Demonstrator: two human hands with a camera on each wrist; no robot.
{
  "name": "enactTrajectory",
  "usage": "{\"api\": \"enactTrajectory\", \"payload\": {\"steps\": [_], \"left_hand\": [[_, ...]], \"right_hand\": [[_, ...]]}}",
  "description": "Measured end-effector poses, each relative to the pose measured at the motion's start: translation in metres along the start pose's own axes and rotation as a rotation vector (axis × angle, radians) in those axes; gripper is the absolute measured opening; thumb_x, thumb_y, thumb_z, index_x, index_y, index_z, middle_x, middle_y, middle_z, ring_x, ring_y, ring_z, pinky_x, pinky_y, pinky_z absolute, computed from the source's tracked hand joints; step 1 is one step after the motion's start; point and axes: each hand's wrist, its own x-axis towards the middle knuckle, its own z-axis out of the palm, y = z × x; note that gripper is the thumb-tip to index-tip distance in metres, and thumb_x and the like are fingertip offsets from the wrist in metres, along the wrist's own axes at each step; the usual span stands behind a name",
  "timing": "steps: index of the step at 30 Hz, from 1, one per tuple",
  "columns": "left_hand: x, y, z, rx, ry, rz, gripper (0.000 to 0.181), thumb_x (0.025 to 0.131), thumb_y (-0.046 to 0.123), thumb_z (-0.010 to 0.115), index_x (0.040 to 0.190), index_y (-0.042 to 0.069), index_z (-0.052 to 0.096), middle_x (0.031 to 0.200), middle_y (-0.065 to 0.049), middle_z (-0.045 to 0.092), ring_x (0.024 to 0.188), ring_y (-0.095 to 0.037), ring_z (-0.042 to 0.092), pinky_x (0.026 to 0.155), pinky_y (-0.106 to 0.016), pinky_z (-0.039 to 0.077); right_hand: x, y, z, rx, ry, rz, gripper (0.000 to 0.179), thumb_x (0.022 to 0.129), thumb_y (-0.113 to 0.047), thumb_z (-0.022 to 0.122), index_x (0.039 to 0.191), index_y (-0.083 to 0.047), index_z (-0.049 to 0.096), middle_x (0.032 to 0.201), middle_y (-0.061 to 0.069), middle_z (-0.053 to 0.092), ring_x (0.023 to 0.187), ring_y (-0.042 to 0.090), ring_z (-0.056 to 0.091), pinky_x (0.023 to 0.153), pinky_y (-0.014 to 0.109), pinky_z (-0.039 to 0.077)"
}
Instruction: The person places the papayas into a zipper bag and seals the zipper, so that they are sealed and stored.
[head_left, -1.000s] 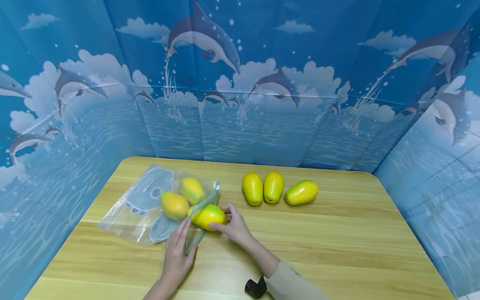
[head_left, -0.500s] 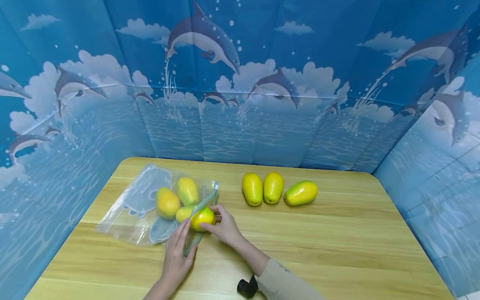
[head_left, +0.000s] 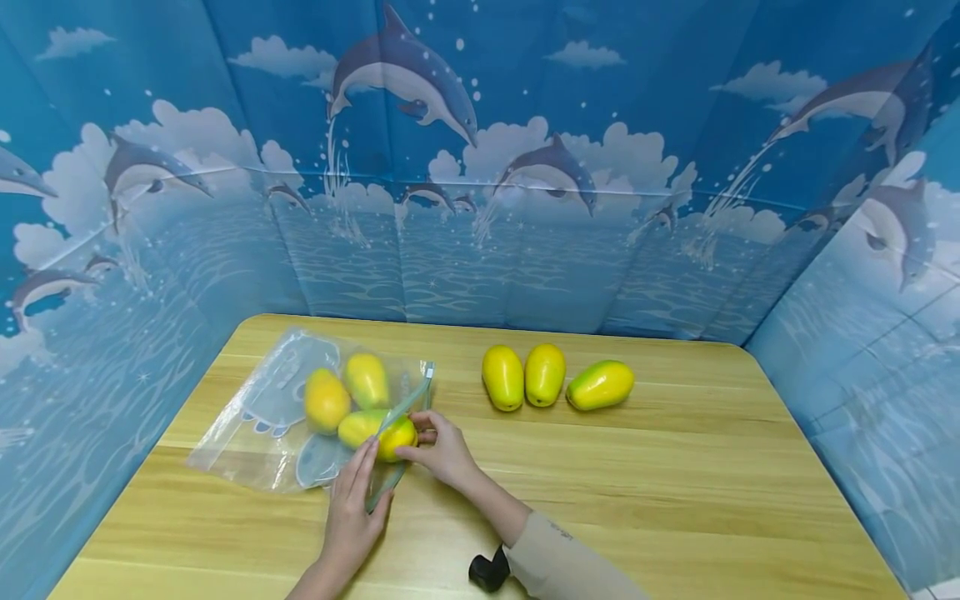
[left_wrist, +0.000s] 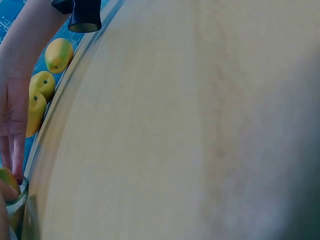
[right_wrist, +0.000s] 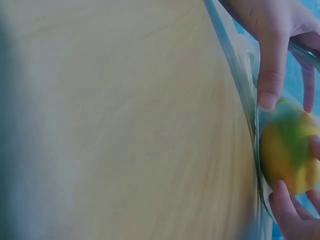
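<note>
fruit (head_left: 396, 435): located at mouth of bag (head_left: 288, 383), lying on its side across the rim; inner end under clear film, outer end exposed. we judge it firm, rigid & smooth, prob. light to moderate wt.; real or imitation, we can't tell. skin looks glossy, so a fingertip-only hold may slip; if real, excess pressure could bruise it. rec. hold: rounded outer end, thumb opp. fingers, long axis pointing into bag.

bag: thin, limp, see-thru plastic. we'd expect it to crease, cling & drag on the skin. rec. hold: the rim, which looks stiffer than the loose film.

grip, r hand (head_left: 442, 450): grasping fruit by its outer end, thumb on near side, fingers on far side; spread approx. to match that end, i.e. moderate.

grip, l hand (head_left: 352, 496): fingers extended onto upper rim, thumb well apart, toward lower rim; not clenched. pressing force: we can't tell.

adjacent: 2 bagged fruits (head_left: 327, 402) lie just beyond the grasped one; 3 loose fruits (head_left: 545, 375) rest on table (head_left: 675, 467), well apart from both hands, to the right.
</note>
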Motion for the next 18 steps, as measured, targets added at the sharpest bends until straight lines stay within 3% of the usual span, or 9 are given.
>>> {"api": "enactTrajectory", "payload": {"steps": [3, 6, 10, 14, 18], "left_hand": [[0.001, 0.000, 0.000, -0.010, 0.008, 0.011, 0.079, 0.056, -0.008, 0.071, 0.130, -0.006, 0.044, 0.133, -0.017, 0.045, 0.118, -0.024, 0.041, 0.107, -0.019, 0.020], [0.001, 0.001, 0.000, -0.015, 0.010, 0.017, 0.080, 0.055, -0.008, 0.071, 0.130, -0.007, 0.044, 0.133, -0.017, 0.045, 0.120, -0.022, 0.040, 0.107, -0.018, 0.020], [0.002, 0.001, 0.000, -0.017, 0.013, 0.021, 0.081, 0.055, -0.008, 0.072, 0.130, -0.007, 0.043, 0.133, -0.017, 0.045, 0.120, -0.020, 0.039, 0.107, -0.018, 0.021], [0.004, 0.001, 0.000, -0.007, 0.039, 0.047, 0.084, 0.050, -0.012, 0.073, 0.129, -0.007, 0.044, 0.131, -0.019, 0.046, 0.118, -0.023, 0.041, 0.108, -0.019, 0.022], [0.004, 0.000, 0.001, -0.004, 0.052, 0.062, 0.085, 0.049, -0.013, 0.073, 0.129, -0.008, 0.045, 0.130, -0.020, 0.047, 0.118, -0.024, 0.041, 0.108, -0.020, 0.023]], "right_hand": [[-0.004, -0.015, 0.000, 0.012, 0.003, -0.011, 0.045, 0.075, -0.003, 0.072, 0.114, 0.011, 0.052, 0.111, 0.026, 0.056, 0.094, 0.040, 0.059, 0.077, 0.039, 0.053], [-0.005, -0.021, 0.000, 0.022, -0.016, -0.013, 0.044, 0.076, -0.002, 0.070, 0.114, 0.011, 0.053, 0.112, 0.025, 0.056, 0.095, 0.040, 0.058, 0.077, 0.035, 0.053], [-0.001, -0.006, 0.003, 0.040, -0.046, -0.006, 0.043, 0.078, -0.004, 0.069, 0.117, 0.007, 0.054, 0.114, 0.021, 0.057, 0.096, 0.035, 0.060, 0.075, 0.025, 0.053], [0.005, 0.010, 0.007, 0.049, -0.048, -0.010, 0.043, 0.077, -0.005, 0.071, 0.116, 0.004, 0.056, 0.113, 0.018, 0.059, 0.094, 0.030, 0.062, 0.073, 0.023, 0.054], [0.008, 0.013, 0.011, 0.050, -0.037, -0.007, 0.041, 0.076, -0.005, 0.071, 0.114, 0.004, 0.057, 0.110, 0.018, 0.060, 0.093, 0.031, 0.062, 0.071, 0.022, 0.054]]}}
